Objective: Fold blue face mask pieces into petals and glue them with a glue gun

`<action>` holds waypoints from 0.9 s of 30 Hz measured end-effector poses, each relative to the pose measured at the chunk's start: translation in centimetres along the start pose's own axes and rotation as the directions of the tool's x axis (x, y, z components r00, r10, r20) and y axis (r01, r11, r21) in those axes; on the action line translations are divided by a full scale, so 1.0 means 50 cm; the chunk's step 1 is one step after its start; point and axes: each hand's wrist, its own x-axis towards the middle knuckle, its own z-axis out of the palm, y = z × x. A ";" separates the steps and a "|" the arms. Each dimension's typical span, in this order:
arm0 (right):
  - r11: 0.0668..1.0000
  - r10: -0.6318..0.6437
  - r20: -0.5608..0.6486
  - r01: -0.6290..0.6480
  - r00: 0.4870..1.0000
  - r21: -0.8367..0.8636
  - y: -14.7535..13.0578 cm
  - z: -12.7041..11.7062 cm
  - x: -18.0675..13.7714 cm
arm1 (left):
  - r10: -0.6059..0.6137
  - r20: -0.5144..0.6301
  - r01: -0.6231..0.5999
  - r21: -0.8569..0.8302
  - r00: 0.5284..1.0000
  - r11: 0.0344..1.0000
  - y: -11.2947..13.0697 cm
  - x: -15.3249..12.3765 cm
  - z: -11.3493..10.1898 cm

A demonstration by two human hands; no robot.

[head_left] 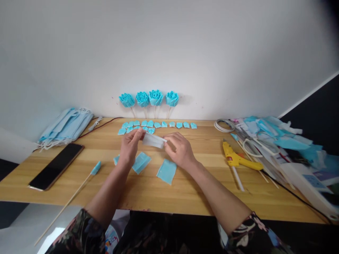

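The wooden surface (185, 190) runs the whole width of the view, with its far edge against a pale wall. A heap of blue scraps and tools (280, 144) takes up the right end. At the far left corner lies a stack of blue face masks (66, 127), and a dark phone (57, 165) rests near the left front edge. Beside the phone, a long wooden skewer (79, 190) with a blue tip juts out over the front edge. A yellow glue gun (234, 158) lies just left of the heap.

Four blue roses (149, 98) on sticks lean against the wall at the middle of the far edge, with a row of small folded blue pieces (156, 124) laid out before them.

The left hand (129, 146) and the right hand (180, 150) meet over the middle of the surface. Each pinches one end of a white folded strip (154, 140), which is held just above the wood. Two blue rectangles (166, 171) lie flat below the hands, toward the front edge.
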 end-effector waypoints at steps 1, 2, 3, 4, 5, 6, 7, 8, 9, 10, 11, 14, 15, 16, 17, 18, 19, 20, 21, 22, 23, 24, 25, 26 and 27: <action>0.999 0.035 -0.014 -0.035 0.999 0.027 0.001 -0.001 0.000 | -0.004 0.016 0.005 -0.021 1.000 1.000 0.001 -0.001 0.002; 0.996 0.067 -0.028 -0.065 0.997 0.057 0.001 -0.003 0.000 | -0.013 0.034 0.015 -0.045 0.999 0.999 0.002 -0.002 0.004; 0.993 0.091 -0.043 -0.087 0.995 0.085 0.000 -0.005 0.001 | -0.028 0.057 0.031 -0.069 0.998 0.997 0.002 -0.003 0.006; 0.990 0.102 -0.055 -0.096 0.993 0.104 -0.001 -0.007 0.001 | -0.043 0.083 0.050 -0.087 0.996 0.995 0.002 -0.004 0.009; 0.989 0.098 -0.064 -0.091 0.993 0.115 -0.002 -0.008 0.002 | -0.053 0.113 0.063 -0.093 0.992 0.994 0.001 -0.006 0.011; 0.990 0.083 -0.066 -0.075 0.994 0.118 -0.004 -0.008 0.003 | -0.053 0.145 0.066 -0.083 0.988 0.994 -0.002 -0.008 0.014; 0.992 0.064 -0.061 -0.057 0.996 0.116 -0.005 -0.008 0.003 | -0.044 0.175 0.055 -0.057 0.984 0.997 -0.004 -0.010 0.017; 0.993 0.051 -0.052 -0.045 0.997 0.112 -0.006 -0.007 0.004 | -0.025 0.196 0.030 -0.019 0.980 0.999 -0.007 -0.014 0.019; 0.994 0.043 -0.041 -0.039 0.998 0.105 -0.005 -0.005 0.005 | 0.003 0.213 -0.009 0.027 0.977 1.000 -0.008 -0.017 0.022; 0.995 0.042 -0.030 -0.039 0.999 0.097 -0.003 -0.004 0.005 | 0.038 0.229 -0.058 0.078 0.973 0.995 -0.008 -0.022 0.024; 0.995 0.045 -0.017 -0.043 0.999 0.088 -0.001 -0.003 0.006 | 0.073 0.248 -0.108 0.128 0.966 0.986 -0.006 -0.026 0.025; 0.993 0.090 0.038 -0.093 0.995 0.071 0.015 -0.006 0.009 | 0.151 0.262 -0.215 0.235 0.953 0.948 0.008 -0.033 0.022; 0.987 0.129 0.048 -0.132 0.991 0.088 0.021 -0.010 0.011 | 0.164 0.226 -0.219 0.248 0.960 0.944 0.014 -0.032 0.019; 0.972 0.185 0.050 -0.190 0.981 0.136 0.026 -0.016 0.012 | 0.168 0.169 -0.206 0.246 0.971 0.947 0.018 -0.029 0.014; 0.939 0.258 0.048 -0.262 0.965 0.224 0.032 -0.023 0.014 | 0.161 0.098 -0.180 0.221 0.982 0.959 0.021 -0.025 0.009; 0.877 0.335 0.058 -0.334 0.940 0.347 0.036 -0.031 0.015 | 0.149 0.039 -0.153 0.169 0.988 0.974 0.022 -0.020 0.004; 0.781 0.405 0.087 -0.393 0.910 0.485 0.039 -0.039 0.016 | 0.127 0.010 -0.128 0.096 0.992 0.987 0.021 -0.016 0.000; 0.661 0.453 0.139 -0.436 0.881 0.611 0.040 -0.046 0.017 | 0.100 0.012 -0.100 0.013 0.995 0.995 0.019 -0.014 -0.002; 0.539 0.474 0.203 -0.465 0.857 0.703 0.039 -0.053 0.017 | 0.071 0.047 -0.068 -0.055 0.996 0.996 0.016 -0.014 -0.001; 0.438 0.473 0.270 -0.490 0.839 0.754 0.037 -0.058 0.017 | 0.044 0.100 -0.034 -0.101 0.994 0.994 0.013 -0.016 0.002; 0.369 0.459 0.336 -0.521 0.822 0.770 0.034 -0.061 0.017 | 0.018 0.166 0.002 -0.121 0.986 0.993 0.011 -0.022 0.007; 0.329 0.444 0.396 -0.557 0.804 0.762 0.030 -0.062 0.017 | -0.005 0.236 0.033 -0.116 0.972 0.993 0.011 -0.029 0.014; 0.308 0.432 0.447 -0.594 0.783 0.743 0.025 -0.060 0.016 | -0.023 0.305 0.056 -0.100 0.952 0.993 0.014 -0.038 0.022; 0.296 0.422 0.489 -0.626 0.763 0.722 0.021 -0.056 0.015 | -0.040 0.370 0.075 -0.081 0.928 0.994 0.018 -0.048 0.030; 0.280 0.415 0.519 -0.647 0.747 0.709 0.016 -0.051 0.014 | -0.055 0.409 0.092 -0.071 0.911 0.993 0.024 -0.057 0.037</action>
